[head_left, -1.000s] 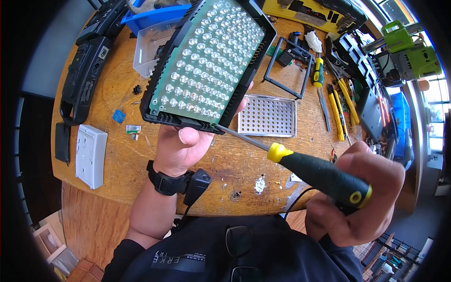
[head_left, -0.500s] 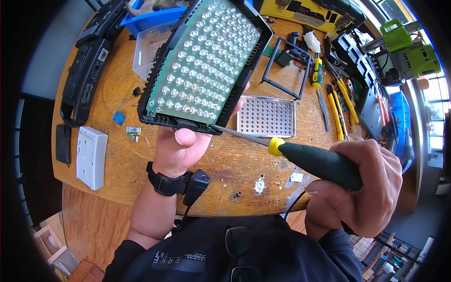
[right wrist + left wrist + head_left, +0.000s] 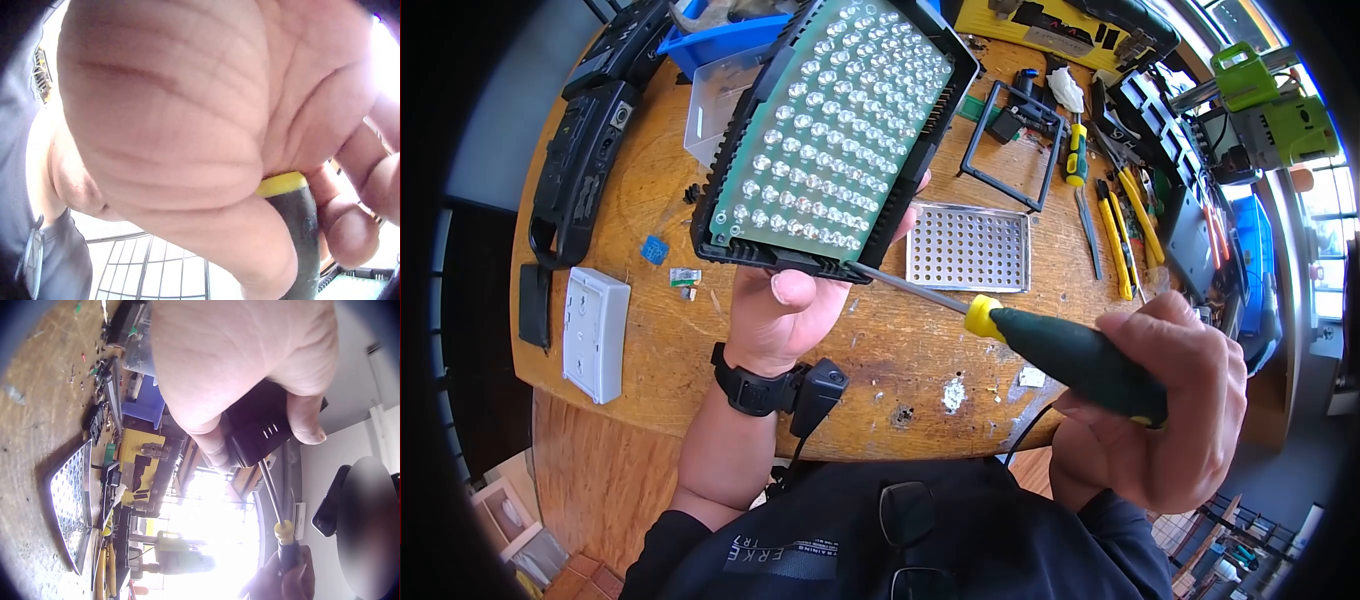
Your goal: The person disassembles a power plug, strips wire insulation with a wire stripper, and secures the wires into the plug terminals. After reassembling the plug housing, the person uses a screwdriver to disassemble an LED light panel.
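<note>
A black housing (image 3: pixel 730 180) holding a green board (image 3: pixel 825 150) with rows of clear LEDs is tilted above the table. My left hand (image 3: pixel 785 315) grips it from beneath, thumb at its lower edge, fingertips at its right side. In the left wrist view the left hand (image 3: pixel 250 362) holds the housing (image 3: pixel 259 422) from behind. My right hand (image 3: pixel 1170 400) is curled round the dark green and yellow handle of a screwdriver (image 3: pixel 1070 360), whose tip meets the housing's lower edge near the board's corner. In the right wrist view the right hand (image 3: pixel 187 112) wraps the handle (image 3: pixel 300 231).
A perforated metal tray (image 3: pixel 970 248) lies right of the housing, with a black frame (image 3: pixel 975 150) behind it. A white box (image 3: pixel 595 335) and black device (image 3: pixel 580 170) are at left. Another screwdriver (image 3: pixel 1078 155) and yellow-handled tools (image 3: pixel 1116 240) lie at right.
The housing has shifted slightly left and its tilt has changed a little. My right hand has changed its hold on the screwdriver handle, and the handle has turned slightly.
</note>
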The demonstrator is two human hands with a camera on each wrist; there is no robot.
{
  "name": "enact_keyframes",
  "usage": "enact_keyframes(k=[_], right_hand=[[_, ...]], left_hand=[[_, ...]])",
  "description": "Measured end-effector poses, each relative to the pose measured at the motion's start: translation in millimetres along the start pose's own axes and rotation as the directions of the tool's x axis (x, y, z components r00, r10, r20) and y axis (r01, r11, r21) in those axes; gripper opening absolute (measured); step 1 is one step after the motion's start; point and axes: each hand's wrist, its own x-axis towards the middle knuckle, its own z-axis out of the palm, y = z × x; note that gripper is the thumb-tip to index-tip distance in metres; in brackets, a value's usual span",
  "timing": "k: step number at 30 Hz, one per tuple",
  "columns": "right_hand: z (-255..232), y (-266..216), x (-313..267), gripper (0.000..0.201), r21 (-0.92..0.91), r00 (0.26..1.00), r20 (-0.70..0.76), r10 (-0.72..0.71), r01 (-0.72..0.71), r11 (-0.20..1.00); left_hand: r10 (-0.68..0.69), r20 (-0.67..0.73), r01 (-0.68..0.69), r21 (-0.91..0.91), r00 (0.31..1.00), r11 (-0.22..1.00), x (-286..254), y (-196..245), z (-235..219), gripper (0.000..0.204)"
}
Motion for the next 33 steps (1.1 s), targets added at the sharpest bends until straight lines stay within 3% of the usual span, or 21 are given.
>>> enact_keyframes(k=[5, 10, 14, 17, 19, 20, 22, 23, 25, 26, 28, 29, 33], right_hand=[[0.3, -1.2, -0.8, 0.05, -0.133, 0.999, -0.038, 0.026, -0.031, 0.991], [-9.1, -4.9, 2.2, 0.056, -0.16, 0.98, 0.139, 0.144, -0.121, 0.98], [-12.2, -4.2, 2.0, 0.056, -0.18, 0.972, 0.186, 0.145, -0.112, 0.977], [-6.2, -4.5, 1.9, 0.058, -0.202, 0.972, 0.177, 0.155, -0.119, 0.972], [8.6, 0.3, 0.8, 0.049, -0.03, 0.99, -0.144, 0.01, -0.015, 0.999], [6.7, 0.1, -0.3, 0.049, -0.03, 0.99, -0.144, 0.01, -0.014, 0.999], [1.4, 0.0, -3.4, 0.041, 0.143, 0.999, 0.045, 0.013, -0.02, 0.99], [1.4, 0.7, -3.5, 0.041, 0.143, 0.999, 0.045, 0.013, -0.019, 0.99], [2.3, 2.2, -4.4, 0.042, 0.204, 0.995, 0.066, -0.073, 0.058, 0.977], [4.0, 0.9, -4.8, 0.041, 0.202, 0.998, 0.039, -0.042, 0.033, 0.979], [8.4, 4.6, -4.7, 0.041, 0.142, 0.998, -0.028, -0.057, 0.06, 0.988], [9.7, 6.0, -4.2, 0.041, 0.079, 0.993, -0.093, -0.076, 0.083, 0.993], [5.8, 3.8, -0.4, 0.046, 0.008, 0.996, -0.065, -0.058, 0.059, 0.998]], left_hand=[[-0.004, 0.005, 0.004, 0.008, 1.0, 1.0, 0.1, 0.3, -0.9, 0.109], [0.001, 0.007, -0.001, 0.009, 1.0, 1.0, 0.8, 0.6, -1.8, 0.108], [0.003, 0.012, -0.003, 0.016, 1.0, 1.0, 0.3, -0.3, -2.4, 0.108], [-0.002, 0.0, 0.002, 0.019, 1.0, 1.0, -1.1, -0.8, -1.1, 0.109], [-0.001, -0.008, 0.001, 0.002, 1.0, 1.0, -2.2, -1.6, -0.3, 0.109], [-0.001, -0.008, 0.001, 0.002, 1.0, 1.0, -1.7, -1.7, 0.0, 0.109], [-0.02, -0.002, 0.02, 0.013, 1.0, 1.0, 0.0, -1.2, -0.1, 0.109], [-0.019, -0.002, 0.019, 0.014, 1.0, 1.0, 1.0, -2.5, -2.5, 0.109], [0.059, 0.1, -0.051, -0.082, 0.993, 0.995, 2.2, -7.1, -8.4, 0.087], [0.059, 0.101, -0.051, -0.082, 0.993, 0.995, 1.8, -5.8, -6.1, 0.087], [-0.016, 0.001, 0.016, 0.024, 1.0, 1.0, 0.6, -1.4, 0.1, 0.109], [-0.016, 0.0, 0.016, 0.024, 1.0, 1.0, 0.5, -1.4, -0.2, 0.109], [-0.01, 0.0, 0.01, 0.026, 1.0, 1.0, 0.4, -1.7, -0.2, 0.109]])
